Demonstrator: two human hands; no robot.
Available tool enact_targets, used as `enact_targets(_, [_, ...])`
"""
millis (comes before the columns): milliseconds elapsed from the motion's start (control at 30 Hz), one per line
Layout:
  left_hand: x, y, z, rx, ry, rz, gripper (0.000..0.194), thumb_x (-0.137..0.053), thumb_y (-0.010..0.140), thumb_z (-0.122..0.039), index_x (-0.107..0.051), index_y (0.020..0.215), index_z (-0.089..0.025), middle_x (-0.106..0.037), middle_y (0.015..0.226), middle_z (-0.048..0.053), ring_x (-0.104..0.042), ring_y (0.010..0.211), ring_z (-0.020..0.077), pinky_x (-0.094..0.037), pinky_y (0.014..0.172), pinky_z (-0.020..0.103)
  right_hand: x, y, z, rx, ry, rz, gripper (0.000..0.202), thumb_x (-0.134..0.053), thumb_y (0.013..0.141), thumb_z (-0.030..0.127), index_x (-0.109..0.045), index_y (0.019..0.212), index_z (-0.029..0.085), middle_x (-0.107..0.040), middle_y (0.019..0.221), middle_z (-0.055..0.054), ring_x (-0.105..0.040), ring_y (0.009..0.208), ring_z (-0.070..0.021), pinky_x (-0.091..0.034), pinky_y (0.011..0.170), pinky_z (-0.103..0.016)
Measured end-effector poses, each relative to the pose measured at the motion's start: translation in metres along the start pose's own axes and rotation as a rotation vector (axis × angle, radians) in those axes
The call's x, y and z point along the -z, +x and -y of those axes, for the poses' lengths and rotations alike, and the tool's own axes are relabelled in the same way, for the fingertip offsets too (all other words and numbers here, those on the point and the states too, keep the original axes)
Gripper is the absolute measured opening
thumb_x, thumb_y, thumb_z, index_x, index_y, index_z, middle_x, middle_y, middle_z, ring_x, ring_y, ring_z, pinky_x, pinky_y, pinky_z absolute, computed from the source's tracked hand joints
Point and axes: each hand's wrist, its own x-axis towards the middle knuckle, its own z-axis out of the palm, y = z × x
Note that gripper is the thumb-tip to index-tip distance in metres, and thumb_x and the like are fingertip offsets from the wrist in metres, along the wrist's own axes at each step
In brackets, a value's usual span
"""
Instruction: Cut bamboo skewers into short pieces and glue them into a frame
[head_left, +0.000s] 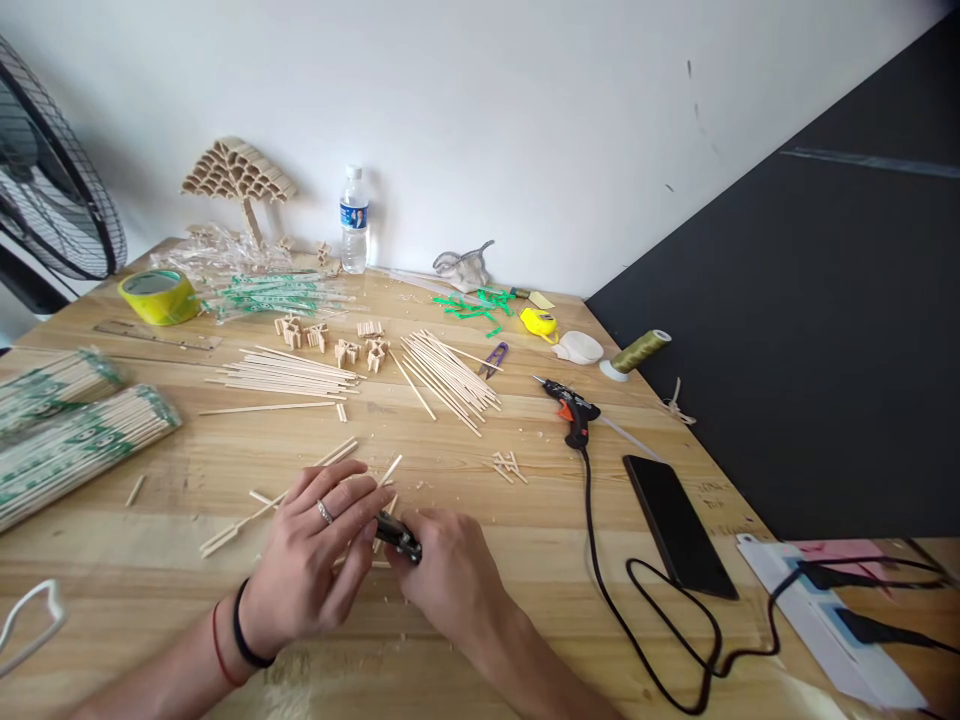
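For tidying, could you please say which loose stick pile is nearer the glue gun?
The right pile, beside the purple snips; the left pile lies farther off.

Shows pale cream on the loose sticks (450,380), dark grey on the hand tool (399,536), and tan with darker grain streaks on the table (532,540). Has black on the hair tie (239,628), red on the cord (217,645), silver on the ring (324,512). Shows black with an orange trigger (564,411) on the glue gun (577,408), yellow on the tape measure (538,322), purple on the snips (491,361), bright green on the scraps (487,300), green print on the stick packs (82,447).
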Motion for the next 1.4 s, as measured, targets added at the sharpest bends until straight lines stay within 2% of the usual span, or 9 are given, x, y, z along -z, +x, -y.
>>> enact_targets(233, [-0.005,-0.004,0.007,0.043,0.015,0.048,0.035,-0.052,0.096,-0.010,-0.063,0.129,-0.016,-0.073,0.117,0.011,-0.062,0.115,0.0278,-0.047,0.097,0.043,0.003,0.004,-0.002,-0.050,-0.066,-0.001,0.008,-0.070,0.087,0.028,-0.076,0.089,0.023,-0.083,0.088,-0.006,-0.077,0.081,-0.0258,-0.040,0.065,-0.030])
enact_targets(433, [-0.003,-0.002,0.008,0.176,-0.060,0.078,0.036,-0.051,0.101,-0.017,-0.059,0.136,-0.020,-0.070,0.124,0.010,-0.062,0.119,0.0261,-0.048,0.101,0.043,0.009,0.007,-0.010,-0.097,-0.112,-0.036,0.007,-0.070,0.087,0.026,-0.073,0.091,0.022,-0.081,0.083,-0.008,-0.077,0.077,-0.0271,-0.037,0.062,-0.031])
enact_targets(567, [0.007,0.001,0.019,0.373,-0.156,0.000,0.033,-0.044,0.106,-0.025,-0.062,0.135,-0.022,-0.068,0.126,0.009,-0.064,0.116,0.0235,-0.052,0.097,0.038,0.010,0.008,-0.014,-0.082,-0.082,-0.049,0.004,-0.071,0.084,0.023,-0.072,0.088,0.022,-0.081,0.085,-0.008,-0.076,0.076,-0.0266,-0.036,0.062,-0.031])
enact_targets(700, [0.013,0.005,0.029,0.495,-0.154,-0.109,0.020,-0.051,0.105,-0.028,-0.067,0.115,-0.020,-0.071,0.110,0.006,-0.066,0.102,0.0203,-0.053,0.089,0.033,0.011,0.009,-0.019,-0.068,0.067,-0.139,0.001,-0.071,0.083,0.021,-0.070,0.082,0.022,-0.078,0.079,-0.005,-0.070,0.069,-0.0220,-0.035,0.062,-0.028])
enact_targets(800, [0.010,0.006,0.024,0.416,-0.200,-0.039,0.011,-0.056,0.102,-0.020,-0.067,0.104,-0.020,-0.070,0.097,0.003,-0.067,0.089,0.0165,-0.053,0.078,0.028,0.012,0.007,-0.021,0.022,0.393,-0.230,0.012,-0.065,0.090,0.029,-0.065,0.081,0.021,-0.066,0.067,0.000,-0.057,0.059,-0.0157,-0.035,0.059,-0.026])
enact_targets(933, [0.000,0.005,0.008,0.202,-0.345,0.125,0.025,-0.051,0.098,-0.004,-0.067,0.107,-0.020,-0.070,0.094,0.003,-0.068,0.083,0.0134,-0.054,0.074,0.024,0.014,0.006,-0.020,0.083,0.828,-0.217,0.028,-0.061,0.098,0.045,-0.068,0.092,0.019,-0.053,0.065,0.004,-0.045,0.058,-0.0123,-0.038,0.057,-0.023])
enact_targets(1133, [-0.005,0.003,0.003,0.169,-0.396,0.204,0.026,-0.048,0.099,-0.003,-0.063,0.110,-0.022,-0.070,0.096,0.003,-0.068,0.084,0.0127,-0.054,0.074,0.023,0.013,0.007,-0.019,0.019,0.963,-0.192,0.039,-0.064,0.095,0.052,-0.071,0.082,0.016,-0.052,0.062,0.002,-0.045,0.058,-0.0127,-0.040,0.056,-0.025])
enact_targets(1267, [0.000,0.001,0.030,0.363,-0.160,0.042,0.007,-0.055,0.100,-0.019,-0.052,0.105,-0.022,-0.066,0.093,0.002,-0.065,0.082,0.0165,-0.053,0.077,0.030,0.010,0.011,-0.027,-0.079,0.991,-0.323,0.039,-0.067,0.092,0.054,-0.072,0.082,0.017,-0.061,0.065,-0.001,-0.055,0.062,-0.0162,-0.045,0.057,-0.026])
enact_targets(1400, [0.002,-0.003,0.065,0.458,0.253,0.070,0.017,-0.059,0.094,-0.034,-0.058,0.104,-0.020,-0.065,0.094,0.006,-0.064,0.088,0.0247,-0.051,0.081,0.040,0.006,0.016,-0.034,-0.096,1.018,-0.392,0.039,-0.069,0.091,0.056,-0.071,0.083,0.018,-0.065,0.066,-0.003,-0.060,0.064,-0.0180,-0.050,0.061,-0.028])
